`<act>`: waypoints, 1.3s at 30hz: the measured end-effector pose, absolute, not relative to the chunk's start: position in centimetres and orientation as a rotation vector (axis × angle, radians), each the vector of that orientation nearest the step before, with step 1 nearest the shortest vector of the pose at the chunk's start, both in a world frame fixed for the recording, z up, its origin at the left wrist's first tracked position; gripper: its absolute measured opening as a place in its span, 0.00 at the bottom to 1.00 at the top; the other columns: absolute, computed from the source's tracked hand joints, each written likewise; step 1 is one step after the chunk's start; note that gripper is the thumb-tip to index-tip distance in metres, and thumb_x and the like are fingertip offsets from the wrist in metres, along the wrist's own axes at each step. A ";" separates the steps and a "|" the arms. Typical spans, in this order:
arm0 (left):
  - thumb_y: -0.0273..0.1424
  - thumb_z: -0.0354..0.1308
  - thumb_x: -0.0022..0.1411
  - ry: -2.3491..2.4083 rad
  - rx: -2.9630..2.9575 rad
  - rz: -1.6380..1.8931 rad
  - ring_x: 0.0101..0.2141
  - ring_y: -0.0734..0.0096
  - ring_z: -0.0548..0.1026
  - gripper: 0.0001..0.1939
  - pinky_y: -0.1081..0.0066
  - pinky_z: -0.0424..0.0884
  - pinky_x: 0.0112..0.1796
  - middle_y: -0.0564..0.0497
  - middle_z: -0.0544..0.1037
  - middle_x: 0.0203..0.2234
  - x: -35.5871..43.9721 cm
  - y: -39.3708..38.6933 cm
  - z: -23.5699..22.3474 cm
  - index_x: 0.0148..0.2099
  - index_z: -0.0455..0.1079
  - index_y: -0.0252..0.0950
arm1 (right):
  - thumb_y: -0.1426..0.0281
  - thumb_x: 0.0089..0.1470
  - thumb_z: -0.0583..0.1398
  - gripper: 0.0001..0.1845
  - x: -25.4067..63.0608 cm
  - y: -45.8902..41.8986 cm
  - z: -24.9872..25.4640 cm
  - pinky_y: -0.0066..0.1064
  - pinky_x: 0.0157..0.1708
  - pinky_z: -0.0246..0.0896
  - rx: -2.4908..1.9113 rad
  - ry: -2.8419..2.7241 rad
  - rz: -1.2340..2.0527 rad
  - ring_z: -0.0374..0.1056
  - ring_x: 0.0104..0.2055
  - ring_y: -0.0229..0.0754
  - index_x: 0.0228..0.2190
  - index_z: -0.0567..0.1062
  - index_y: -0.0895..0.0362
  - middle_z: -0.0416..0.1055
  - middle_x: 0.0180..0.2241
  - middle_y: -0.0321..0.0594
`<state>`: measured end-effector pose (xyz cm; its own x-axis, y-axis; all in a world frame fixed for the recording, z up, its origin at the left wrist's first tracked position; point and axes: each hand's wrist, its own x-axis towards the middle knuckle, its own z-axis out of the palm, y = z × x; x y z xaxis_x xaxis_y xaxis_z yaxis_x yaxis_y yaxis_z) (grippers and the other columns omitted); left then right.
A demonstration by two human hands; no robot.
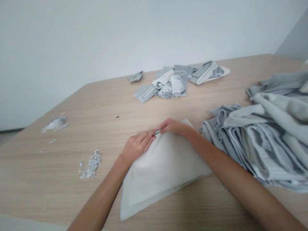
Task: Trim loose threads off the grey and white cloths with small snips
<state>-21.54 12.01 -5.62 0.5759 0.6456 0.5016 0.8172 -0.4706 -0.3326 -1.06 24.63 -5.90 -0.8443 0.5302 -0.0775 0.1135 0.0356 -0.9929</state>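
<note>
A pale grey-white piece of fabric, layered and bordered with a greyer edge, lies partly raised on the table in front of me. My left hand pinches its far edge, fingers closed on the cloth. Close beside it, my right hand grips the same edge, thumb and fingers pressed together. Between the two hands a small fold of the edge shows, greyer than the rest. Whether a small tool is also held there I cannot make out.
To the right lies a large heap of grey and white fabric. Folded cloth pieces lie near the back wall, with a small grey piece left of them. White scraps and another scrap pile are at left. A tiny dark object lies mid-table.
</note>
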 end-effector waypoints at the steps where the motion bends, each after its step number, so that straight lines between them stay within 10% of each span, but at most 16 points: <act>1: 0.33 0.55 0.69 -1.172 -2.263 -0.417 0.25 0.69 0.75 0.20 0.70 0.70 0.26 0.50 0.77 0.27 -21.5 12.0 -5.6 0.60 0.66 0.33 | 0.71 0.40 0.62 0.13 -1.1 24.6 -5.9 0.29 0.37 0.56 -0.655 -2.007 1.874 0.64 0.29 0.37 0.30 0.82 0.62 0.76 0.26 0.35; 22: 0.34 0.57 0.67 -1.233 -2.291 -0.490 0.25 0.69 0.76 0.20 0.71 0.71 0.28 0.50 0.78 0.28 -21.8 11.9 -6.0 0.60 0.68 0.37 | 0.71 0.41 0.62 0.12 -0.9 24.6 -5.9 0.30 0.38 0.58 -0.606 -1.966 1.921 0.65 0.31 0.38 0.30 0.81 0.62 0.77 0.28 0.37; 39: 0.44 0.56 0.65 -2.113 -1.915 -1.544 0.45 0.59 0.79 0.21 0.61 0.75 0.48 0.45 0.81 0.46 -25.7 12.6 -6.1 0.52 0.76 0.36 | 0.69 0.38 0.68 0.14 -0.9 24.0 -5.6 0.28 0.33 0.62 -0.791 -1.822 2.028 0.70 0.27 0.37 0.32 0.82 0.58 0.80 0.29 0.37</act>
